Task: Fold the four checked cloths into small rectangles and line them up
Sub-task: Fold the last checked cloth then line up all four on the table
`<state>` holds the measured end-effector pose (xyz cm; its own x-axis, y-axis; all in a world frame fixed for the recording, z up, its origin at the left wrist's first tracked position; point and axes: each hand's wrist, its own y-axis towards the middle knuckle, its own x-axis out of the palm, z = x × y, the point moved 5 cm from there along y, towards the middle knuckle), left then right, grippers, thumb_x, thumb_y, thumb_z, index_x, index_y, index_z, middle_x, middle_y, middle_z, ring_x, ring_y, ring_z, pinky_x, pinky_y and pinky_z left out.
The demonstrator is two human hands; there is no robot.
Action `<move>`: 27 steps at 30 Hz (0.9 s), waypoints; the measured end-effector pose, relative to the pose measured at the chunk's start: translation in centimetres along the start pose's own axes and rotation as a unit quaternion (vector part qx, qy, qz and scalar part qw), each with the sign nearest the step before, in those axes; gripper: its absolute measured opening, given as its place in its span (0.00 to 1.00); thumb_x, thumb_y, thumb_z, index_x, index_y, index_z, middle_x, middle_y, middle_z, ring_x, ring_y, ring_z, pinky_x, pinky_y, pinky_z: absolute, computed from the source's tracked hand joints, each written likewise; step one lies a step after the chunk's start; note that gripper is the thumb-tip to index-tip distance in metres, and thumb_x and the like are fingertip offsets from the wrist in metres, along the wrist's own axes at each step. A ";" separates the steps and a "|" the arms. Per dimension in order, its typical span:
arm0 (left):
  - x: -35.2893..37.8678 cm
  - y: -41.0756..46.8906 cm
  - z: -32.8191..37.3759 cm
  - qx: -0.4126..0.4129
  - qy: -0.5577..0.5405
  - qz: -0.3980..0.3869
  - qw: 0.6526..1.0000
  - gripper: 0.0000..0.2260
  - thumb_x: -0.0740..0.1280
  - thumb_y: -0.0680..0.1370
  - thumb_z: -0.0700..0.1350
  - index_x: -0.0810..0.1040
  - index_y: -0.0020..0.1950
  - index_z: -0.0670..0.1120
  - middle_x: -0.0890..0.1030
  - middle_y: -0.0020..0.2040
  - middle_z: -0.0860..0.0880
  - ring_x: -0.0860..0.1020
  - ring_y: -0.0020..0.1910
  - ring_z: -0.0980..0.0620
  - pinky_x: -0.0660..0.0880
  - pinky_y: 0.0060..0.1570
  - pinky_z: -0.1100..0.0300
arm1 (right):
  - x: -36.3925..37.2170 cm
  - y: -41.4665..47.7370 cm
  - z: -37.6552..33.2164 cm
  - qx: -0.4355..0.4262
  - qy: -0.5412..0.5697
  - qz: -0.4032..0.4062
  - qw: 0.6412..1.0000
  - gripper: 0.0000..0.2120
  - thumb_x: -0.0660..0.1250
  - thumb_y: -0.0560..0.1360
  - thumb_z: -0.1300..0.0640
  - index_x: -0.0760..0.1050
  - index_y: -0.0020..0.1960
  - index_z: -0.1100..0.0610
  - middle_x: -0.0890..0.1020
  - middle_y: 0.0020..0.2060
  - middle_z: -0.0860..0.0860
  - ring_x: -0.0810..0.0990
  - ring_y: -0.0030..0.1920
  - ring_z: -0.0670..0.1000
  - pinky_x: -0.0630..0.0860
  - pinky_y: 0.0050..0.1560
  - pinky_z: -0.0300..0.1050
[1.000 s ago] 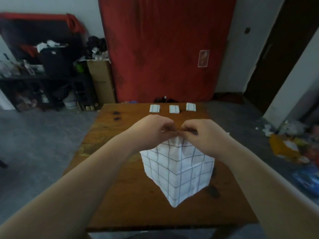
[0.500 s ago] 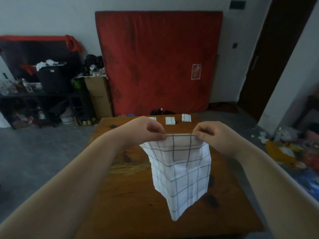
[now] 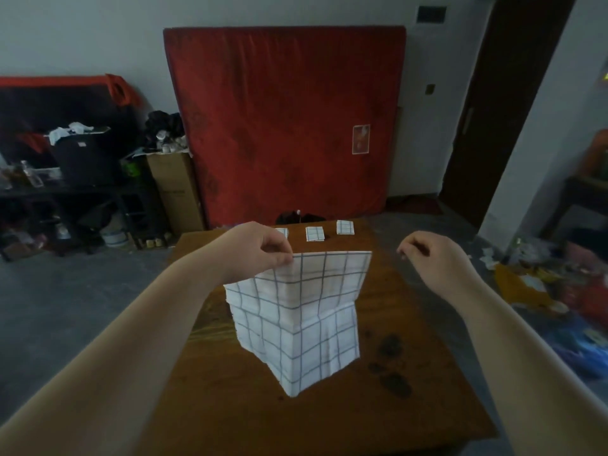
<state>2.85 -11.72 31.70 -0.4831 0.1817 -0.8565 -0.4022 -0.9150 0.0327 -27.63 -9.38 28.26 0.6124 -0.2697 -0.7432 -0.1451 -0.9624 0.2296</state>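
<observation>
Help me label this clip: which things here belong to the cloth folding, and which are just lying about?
Job: hanging checked cloth, pinched by the left hand; right hand, off it; three folded cloths in a row at the far edge; wooden table.
Lying about: red mattress; cardboard box; cluttered black shelf; litter on the floor at right.

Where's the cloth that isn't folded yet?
Centre of the head view: the checked cloth hangs over the wooden table, its top left corner pinched by the left hand. The right hand hovers apart, to its right.
</observation>
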 end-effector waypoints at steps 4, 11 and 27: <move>0.9 0.3 1.4 0.038 0.033 -0.028 0.998 0.05 0.69 0.80 0.55 0.82 0.45 0.62 0.82 0.43 0.63 0.79 0.44 0.66 0.70 0.43 0.68 | 1.5 -1.0 -3.8 -0.083 0.022 -0.020 0.996 0.08 0.66 0.82 0.55 0.77 0.58 0.44 0.79 0.48 0.38 0.79 0.47 0.41 0.75 0.44 0.35; 2.2 0.4 2.6 0.068 0.037 -0.045 0.996 0.05 0.70 0.80 0.54 0.84 0.52 0.57 0.82 0.44 0.60 0.79 0.45 0.63 0.71 0.45 0.66 | 6.8 -2.8 -9.5 -0.207 0.057 -0.160 0.963 0.22 0.70 0.80 0.54 0.72 0.72 0.46 0.72 0.62 0.33 0.70 0.63 0.34 0.68 0.60 0.30; 0.9 -0.8 0.5 0.044 0.069 -0.005 0.997 0.10 0.67 0.81 0.57 0.83 0.52 0.52 0.81 0.43 0.58 0.78 0.44 0.60 0.70 0.40 0.65 | 7.9 -2.0 -10.6 -0.222 0.082 -0.150 0.960 0.06 0.67 0.82 0.52 0.82 0.50 0.44 0.83 0.42 0.39 0.80 0.48 0.39 0.78 0.47 0.37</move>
<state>2.29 -10.67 31.16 -0.3688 0.1345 -0.9197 -0.4760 -0.8772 0.0626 -14.22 -9.27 28.59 0.6942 0.0605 -0.7172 0.3796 -0.8774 0.2934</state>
